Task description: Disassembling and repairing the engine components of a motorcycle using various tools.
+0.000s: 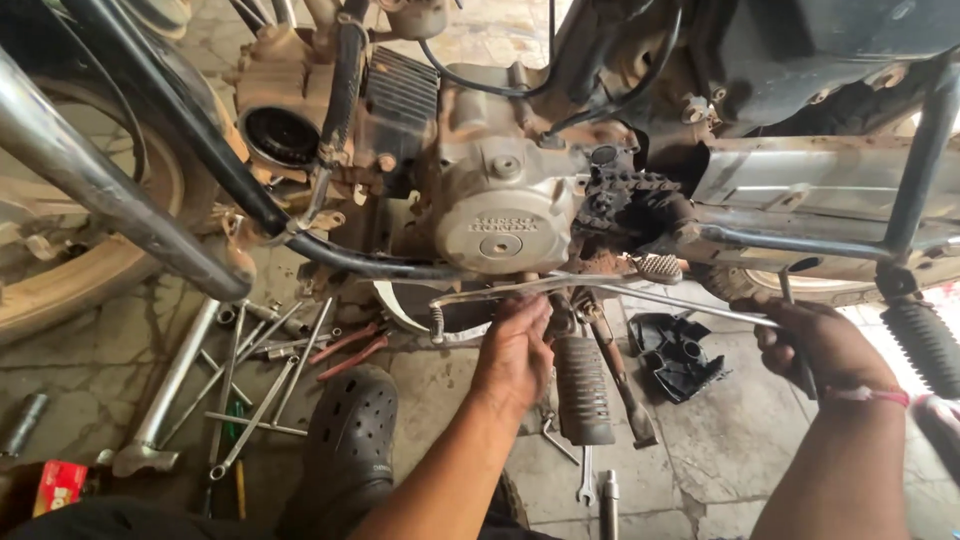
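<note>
A dirty motorcycle engine [500,200] with a round side cover fills the top of the head view. My left hand [515,350] reaches under the engine and grips something just below the cover, beside the ribbed footrest [583,385]. What its fingers close on is hidden. My right hand [820,340] is closed on the handle of a long thin metal tool [700,305] whose shaft runs left toward the underside of the engine. A red thread circles my right wrist.
Several spanners and rods [250,370] lie on the stone floor at left, next to my dark clog shoe [350,440]. A black plastic part [675,355] lies at right. The front wheel [70,250] and exhaust pipe [110,190] stand left; a kick lever's rubber grip [925,345] is far right.
</note>
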